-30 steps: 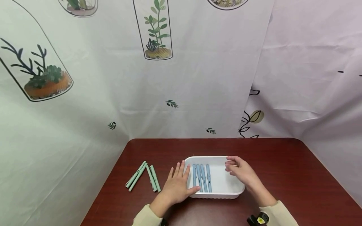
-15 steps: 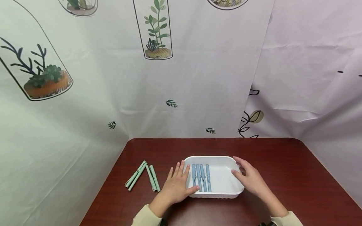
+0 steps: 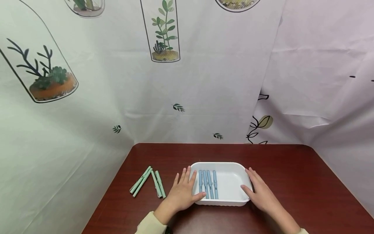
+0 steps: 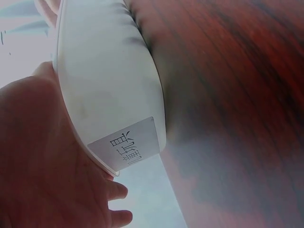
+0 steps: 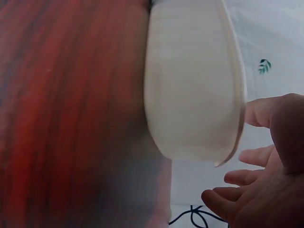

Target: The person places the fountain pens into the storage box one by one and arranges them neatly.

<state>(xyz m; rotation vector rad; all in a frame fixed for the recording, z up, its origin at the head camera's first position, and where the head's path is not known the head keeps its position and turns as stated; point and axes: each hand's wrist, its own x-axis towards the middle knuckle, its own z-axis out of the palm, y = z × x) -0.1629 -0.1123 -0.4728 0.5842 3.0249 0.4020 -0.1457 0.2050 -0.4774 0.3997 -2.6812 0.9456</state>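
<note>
A white plastic tray (image 3: 230,203) stands on the table with several light-blue pens (image 3: 209,184) lying side by side in its left half. My left hand (image 3: 183,191) rests on the tray's left rim, fingers spread and straight, the thumb over the front left corner. At the right rim is my right hand (image 3: 261,191), its fingers extended along the outside and its thumb over the inner edge. In the right wrist view, the right hand (image 5: 266,175) has relaxed fingers beside the tray wall (image 5: 194,95). A printed label (image 4: 127,145) shows on the tray in the left wrist view.
Several light-green pens lie on the table left of the tray, in a leaning pair (image 3: 141,182) and a second pair (image 3: 158,184). The dark red table (image 3: 292,175) ends at a pale curtain (image 3: 193,97) printed with plants.
My right hand has moved from above the tray's inside out to its right rim, the fingers straightening. The left hand and the pens have stayed in place.
</note>
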